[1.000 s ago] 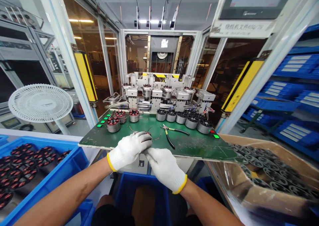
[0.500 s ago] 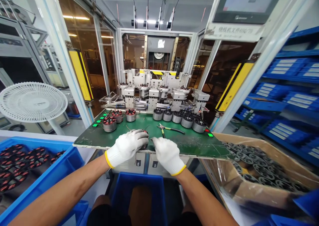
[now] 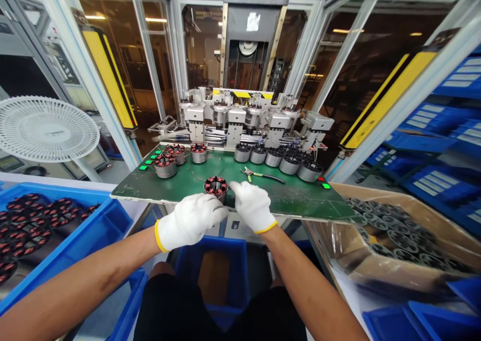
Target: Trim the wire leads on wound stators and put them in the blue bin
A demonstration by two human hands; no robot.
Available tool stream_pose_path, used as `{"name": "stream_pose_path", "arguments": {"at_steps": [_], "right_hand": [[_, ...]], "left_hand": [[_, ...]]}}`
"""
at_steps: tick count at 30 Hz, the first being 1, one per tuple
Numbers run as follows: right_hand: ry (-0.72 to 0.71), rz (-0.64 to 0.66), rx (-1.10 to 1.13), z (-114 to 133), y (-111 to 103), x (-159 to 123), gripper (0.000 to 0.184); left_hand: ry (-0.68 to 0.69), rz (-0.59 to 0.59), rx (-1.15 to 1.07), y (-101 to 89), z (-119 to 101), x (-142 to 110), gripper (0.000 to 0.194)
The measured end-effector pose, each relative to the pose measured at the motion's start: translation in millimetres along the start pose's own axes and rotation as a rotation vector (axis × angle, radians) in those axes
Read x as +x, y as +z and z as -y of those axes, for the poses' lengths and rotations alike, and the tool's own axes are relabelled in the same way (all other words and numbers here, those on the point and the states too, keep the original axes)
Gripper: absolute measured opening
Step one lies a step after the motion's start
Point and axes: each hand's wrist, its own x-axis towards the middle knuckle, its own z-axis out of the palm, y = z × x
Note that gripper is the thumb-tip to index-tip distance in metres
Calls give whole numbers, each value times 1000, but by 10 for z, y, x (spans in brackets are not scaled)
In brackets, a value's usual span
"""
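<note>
A wound stator (image 3: 216,188) with red copper windings stands at the near edge of the green work board (image 3: 289,198). My left hand (image 3: 190,221), in a white glove with a yellow cuff, curls against its lower left side. My right hand (image 3: 252,206), gloved the same way, has its fingertips at the stator's right rim. Green-handled pliers (image 3: 261,176) lie just beyond my right hand. Several wound stators in steel cups (image 3: 165,166) stand at the board's left, and several dark unwound cores (image 3: 290,164) stand in a row at its right.
A winding machine (image 3: 233,120) stands behind the board between yellow light curtains (image 3: 108,78). A blue bin of wound stators (image 3: 71,201) lies to the left, an open cardboard box of cores (image 3: 338,251) to the right, and a blue bin (image 3: 212,246) below.
The view has tilted upward. My hands have spread slightly, with my right hand now at the stator's right side, so more of the stator's top shows between them.
</note>
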Motion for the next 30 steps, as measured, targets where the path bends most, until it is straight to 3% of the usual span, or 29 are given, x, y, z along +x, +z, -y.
{"name": "stream_pose_path", "arguments": {"at_steps": [3, 6, 10, 13, 17, 23, 26, 30], "right_hand": [[10, 8, -14, 24, 1, 16, 32], [-2, 44, -39, 34, -19, 4, 31], [-27, 70, -65, 62, -53, -61, 27], [-37, 64, -85, 131, -80, -145, 22], [-47, 34, -94, 276, -108, -249, 23], [-54, 81, -45, 437, -120, -297, 21], [-26, 88, -17, 449, -109, -303, 20], [9, 119, 23, 398, -78, -303, 16]], "left_hand": [[-60, -144, -151, 12, 19, -44, 33], [-240, -236, -374, -36, 7, -47, 31], [-516, -218, -680, -170, 50, 59, 26], [-574, -190, -764, -294, 165, 240, 24], [-622, -45, -629, -463, 277, 612, 22], [-623, 163, -261, -519, 140, 1104, 24], [-555, 166, -266, -482, 148, 1069, 26], [-442, -29, -259, -448, 273, 708, 26]]}}
